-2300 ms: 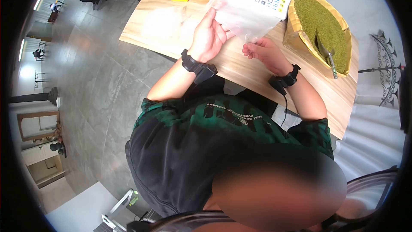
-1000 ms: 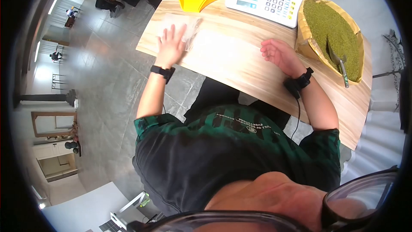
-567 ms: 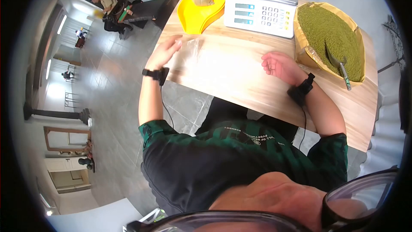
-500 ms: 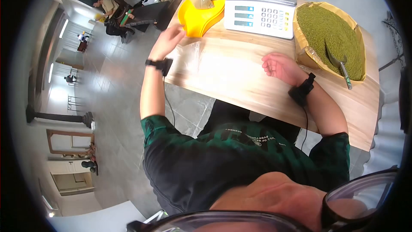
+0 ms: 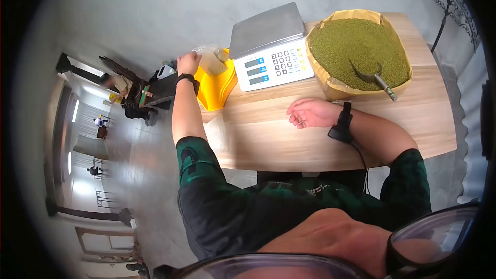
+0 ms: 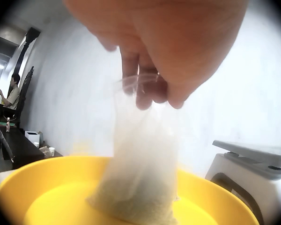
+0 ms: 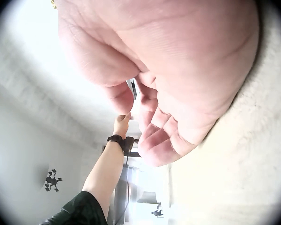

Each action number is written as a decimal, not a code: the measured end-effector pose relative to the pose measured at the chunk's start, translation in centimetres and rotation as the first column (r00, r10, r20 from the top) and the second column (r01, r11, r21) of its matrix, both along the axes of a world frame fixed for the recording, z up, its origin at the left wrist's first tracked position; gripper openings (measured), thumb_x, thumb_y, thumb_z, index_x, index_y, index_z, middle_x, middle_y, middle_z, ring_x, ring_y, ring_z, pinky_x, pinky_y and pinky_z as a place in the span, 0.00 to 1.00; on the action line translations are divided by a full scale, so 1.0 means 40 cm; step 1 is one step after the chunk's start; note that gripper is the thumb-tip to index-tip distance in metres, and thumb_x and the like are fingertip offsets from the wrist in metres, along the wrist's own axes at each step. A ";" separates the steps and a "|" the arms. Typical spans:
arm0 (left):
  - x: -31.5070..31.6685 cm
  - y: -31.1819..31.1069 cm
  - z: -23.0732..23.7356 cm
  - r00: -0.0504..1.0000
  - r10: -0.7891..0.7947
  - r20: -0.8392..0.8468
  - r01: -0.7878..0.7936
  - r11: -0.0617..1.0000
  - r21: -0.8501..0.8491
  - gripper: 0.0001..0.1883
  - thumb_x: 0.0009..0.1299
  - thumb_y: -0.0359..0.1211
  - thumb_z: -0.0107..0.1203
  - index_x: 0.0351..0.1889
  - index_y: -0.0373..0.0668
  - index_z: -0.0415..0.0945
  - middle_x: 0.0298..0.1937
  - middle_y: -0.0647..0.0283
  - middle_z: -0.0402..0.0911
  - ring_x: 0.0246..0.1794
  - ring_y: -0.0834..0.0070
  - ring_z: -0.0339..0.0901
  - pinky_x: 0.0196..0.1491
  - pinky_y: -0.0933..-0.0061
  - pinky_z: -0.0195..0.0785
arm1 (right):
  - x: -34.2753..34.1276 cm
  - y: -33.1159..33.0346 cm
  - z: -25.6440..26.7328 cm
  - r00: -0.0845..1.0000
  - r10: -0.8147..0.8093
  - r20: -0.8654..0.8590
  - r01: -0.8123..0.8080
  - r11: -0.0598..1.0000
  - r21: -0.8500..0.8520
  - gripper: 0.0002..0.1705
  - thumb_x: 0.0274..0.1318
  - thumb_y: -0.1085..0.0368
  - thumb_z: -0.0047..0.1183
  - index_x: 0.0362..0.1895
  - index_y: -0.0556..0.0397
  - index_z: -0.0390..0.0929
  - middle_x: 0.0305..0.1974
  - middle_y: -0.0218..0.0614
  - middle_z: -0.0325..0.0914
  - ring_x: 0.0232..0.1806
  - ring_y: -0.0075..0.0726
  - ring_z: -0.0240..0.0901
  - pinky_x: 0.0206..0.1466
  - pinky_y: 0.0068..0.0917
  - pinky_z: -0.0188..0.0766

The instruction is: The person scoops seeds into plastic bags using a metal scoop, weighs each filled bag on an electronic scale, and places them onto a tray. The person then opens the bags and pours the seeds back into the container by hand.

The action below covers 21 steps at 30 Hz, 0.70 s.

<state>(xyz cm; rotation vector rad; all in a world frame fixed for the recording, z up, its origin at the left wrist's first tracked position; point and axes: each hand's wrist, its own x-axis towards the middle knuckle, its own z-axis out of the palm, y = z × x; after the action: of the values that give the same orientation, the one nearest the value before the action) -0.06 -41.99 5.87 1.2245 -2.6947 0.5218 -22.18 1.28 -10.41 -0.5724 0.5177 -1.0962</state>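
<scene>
In the left wrist view my left hand (image 6: 159,51) pinches the top edge of a clear plastic bag (image 6: 140,154) with dark grainy stuff at its bottom. The bag stands upright in a yellow scoop-shaped tray (image 6: 51,176). From the head view, the left hand (image 5: 189,64) is at the left side of the bag (image 5: 213,62) and tray (image 5: 217,90). My right hand (image 5: 312,112) rests on the wooden table, its fingers loosely curled around nothing; the right wrist view shows its palm (image 7: 178,61) close up.
A digital scale (image 5: 274,64) stands right of the tray. Beyond it is a large paper sack (image 5: 336,87) of green granules with a metal scoop (image 5: 369,76) stuck in. A flat clear bag (image 5: 218,133) lies near the table's left edge. Another person (image 5: 122,85) sits far left.
My left hand has moved from the flat bag up to the filled bag in the yellow tray and taken hold of its top. The right hand stays on the table; the head view has shifted.
</scene>
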 end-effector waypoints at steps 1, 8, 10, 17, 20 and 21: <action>0.020 -0.024 0.004 0.996 -0.079 -0.031 0.080 0.996 0.045 0.19 0.71 0.47 0.49 0.46 0.43 0.80 0.42 0.51 0.84 0.47 0.55 0.80 0.65 0.45 0.57 | 0.006 -0.002 -0.002 1.000 0.008 0.005 -0.008 1.000 0.013 0.13 0.71 0.62 0.44 0.49 0.57 0.74 0.41 0.39 0.76 0.44 0.34 0.74 0.49 0.32 0.73; 0.038 0.113 0.144 0.889 -0.072 -0.452 0.258 0.894 0.367 0.15 0.76 0.40 0.49 0.36 0.36 0.72 0.26 0.57 0.79 0.20 0.74 0.75 0.28 0.70 0.69 | 0.005 -0.010 -0.006 0.999 0.034 -0.015 -0.033 0.999 0.019 0.13 0.71 0.61 0.44 0.49 0.56 0.73 0.42 0.39 0.76 0.46 0.34 0.73 0.51 0.33 0.72; 0.029 0.174 0.183 0.884 -0.083 -0.460 0.276 0.886 0.372 0.15 0.77 0.40 0.49 0.35 0.36 0.73 0.25 0.62 0.78 0.19 0.78 0.71 0.25 0.73 0.67 | 0.005 -0.013 -0.017 0.999 0.046 -0.020 -0.046 0.999 -0.019 0.14 0.72 0.58 0.43 0.51 0.54 0.72 0.43 0.38 0.75 0.47 0.35 0.73 0.51 0.33 0.72; -0.071 0.503 0.302 0.865 -0.390 -0.317 0.444 0.888 0.119 0.14 0.75 0.41 0.50 0.35 0.39 0.73 0.26 0.55 0.77 0.23 0.59 0.70 0.28 0.62 0.66 | 0.051 0.016 0.060 0.966 -0.146 -0.216 0.123 0.986 -0.117 0.29 0.73 0.49 0.40 0.69 0.51 0.59 0.60 0.44 0.67 0.60 0.39 0.67 0.61 0.39 0.68; -0.130 0.614 0.311 0.845 -0.479 -0.239 0.500 0.865 0.035 0.15 0.74 0.42 0.51 0.35 0.38 0.71 0.28 0.46 0.75 0.28 0.45 0.71 0.33 0.56 0.66 | 0.062 0.015 0.079 0.965 -0.253 -0.074 0.240 0.960 -0.143 0.37 0.73 0.44 0.38 0.75 0.49 0.45 0.70 0.47 0.55 0.71 0.45 0.55 0.70 0.44 0.58; -0.148 0.652 0.309 0.808 -0.521 -0.275 0.546 0.837 0.019 0.15 0.74 0.42 0.51 0.35 0.38 0.69 0.27 0.44 0.72 0.28 0.45 0.68 0.32 0.57 0.65 | 0.064 0.009 0.081 0.949 -0.313 -0.024 0.303 0.934 -0.188 0.39 0.72 0.42 0.37 0.76 0.49 0.42 0.72 0.46 0.51 0.74 0.46 0.50 0.73 0.46 0.53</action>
<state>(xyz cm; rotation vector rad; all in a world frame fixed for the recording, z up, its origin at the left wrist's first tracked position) -5.99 -15.92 18.24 0.4461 -2.6780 0.1366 -19.61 1.63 -7.16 -0.6981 0.5703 -1.4411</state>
